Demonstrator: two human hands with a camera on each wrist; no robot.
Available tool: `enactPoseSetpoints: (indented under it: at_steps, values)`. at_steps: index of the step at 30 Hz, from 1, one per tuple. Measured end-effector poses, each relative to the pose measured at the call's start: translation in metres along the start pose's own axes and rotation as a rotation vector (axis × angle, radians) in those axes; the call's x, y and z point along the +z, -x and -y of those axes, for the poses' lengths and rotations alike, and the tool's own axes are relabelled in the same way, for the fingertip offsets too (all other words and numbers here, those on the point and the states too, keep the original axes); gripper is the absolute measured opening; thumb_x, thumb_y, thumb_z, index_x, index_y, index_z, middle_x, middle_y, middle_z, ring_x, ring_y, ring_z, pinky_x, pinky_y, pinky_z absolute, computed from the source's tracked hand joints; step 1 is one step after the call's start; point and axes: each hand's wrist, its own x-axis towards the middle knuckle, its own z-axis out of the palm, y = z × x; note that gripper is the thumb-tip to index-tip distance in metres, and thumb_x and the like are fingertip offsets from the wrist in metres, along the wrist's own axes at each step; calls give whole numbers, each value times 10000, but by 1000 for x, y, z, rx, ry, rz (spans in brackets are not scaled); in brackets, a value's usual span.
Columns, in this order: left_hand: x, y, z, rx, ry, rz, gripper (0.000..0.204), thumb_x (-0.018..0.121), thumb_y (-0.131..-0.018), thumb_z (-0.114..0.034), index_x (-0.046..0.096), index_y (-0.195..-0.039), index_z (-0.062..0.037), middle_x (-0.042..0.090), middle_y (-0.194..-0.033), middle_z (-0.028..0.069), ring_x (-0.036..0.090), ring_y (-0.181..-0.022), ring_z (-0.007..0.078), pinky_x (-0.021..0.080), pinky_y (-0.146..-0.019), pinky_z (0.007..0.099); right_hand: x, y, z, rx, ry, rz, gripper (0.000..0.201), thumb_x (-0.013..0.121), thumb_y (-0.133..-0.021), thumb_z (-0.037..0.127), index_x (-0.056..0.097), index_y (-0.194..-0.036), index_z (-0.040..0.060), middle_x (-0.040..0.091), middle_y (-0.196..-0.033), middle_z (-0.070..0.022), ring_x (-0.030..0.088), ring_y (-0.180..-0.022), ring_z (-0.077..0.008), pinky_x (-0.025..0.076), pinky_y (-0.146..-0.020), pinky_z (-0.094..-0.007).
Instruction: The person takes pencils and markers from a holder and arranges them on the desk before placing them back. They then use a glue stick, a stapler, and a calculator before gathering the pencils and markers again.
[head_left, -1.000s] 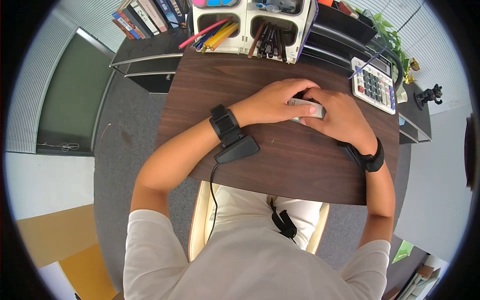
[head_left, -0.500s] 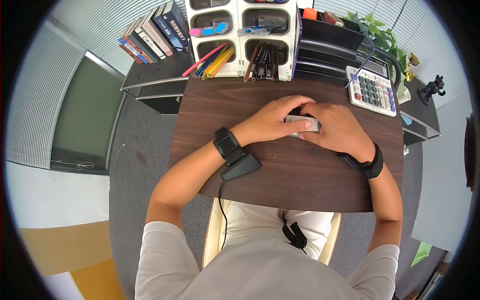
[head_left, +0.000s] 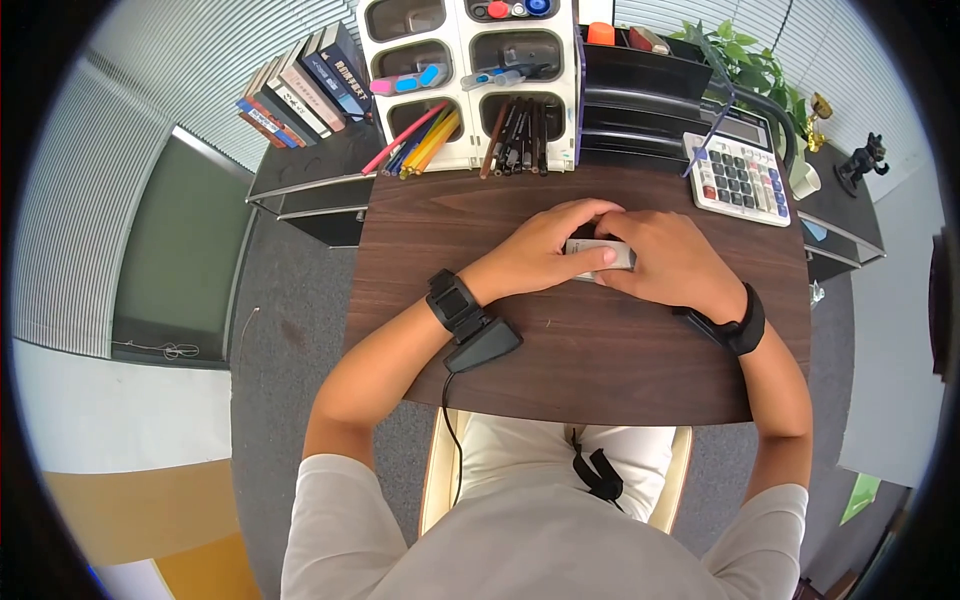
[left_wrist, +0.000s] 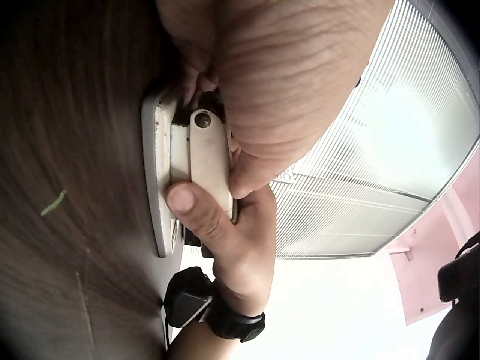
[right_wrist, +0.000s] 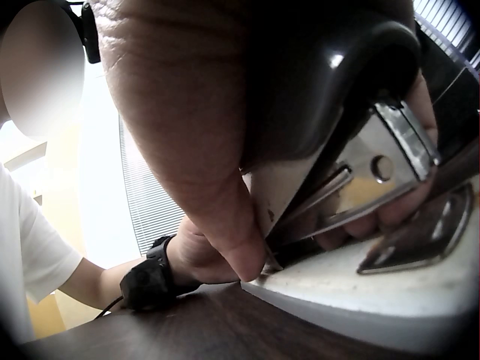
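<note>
White stapler (head_left: 588,245) on counter (head_left: 600,350), head view; my left grip (head_left: 545,245), right grip (head_left: 675,258) curled round it. Left wrist view: right thumb (left_wrist: 181,197) against side, might slip. Right wrist view: thumb near base (right_wrist: 337,289); pressing could pinch it.

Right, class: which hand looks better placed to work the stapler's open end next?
Probably the right hand: it holds the stapler with the metal plate at the open end close by. The left hand also holds it, but seems nearer the rivet.
</note>
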Motion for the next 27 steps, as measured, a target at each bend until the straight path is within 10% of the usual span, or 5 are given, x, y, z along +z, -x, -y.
enactPoseSetpoints:
  at_steps: [27]
  values:
    - [-1, 0, -1, -17, 4, 1, 534, 612, -916, -334, 461, -1331, -33, 566, -1246, 145, 537, -1166, 245, 405, -994, 354, 2, -1, -2, -15, 16, -14, 348, 731, -717, 274, 617, -934, 27, 666, -793, -165, 642, -752, -362, 503, -661, -442]
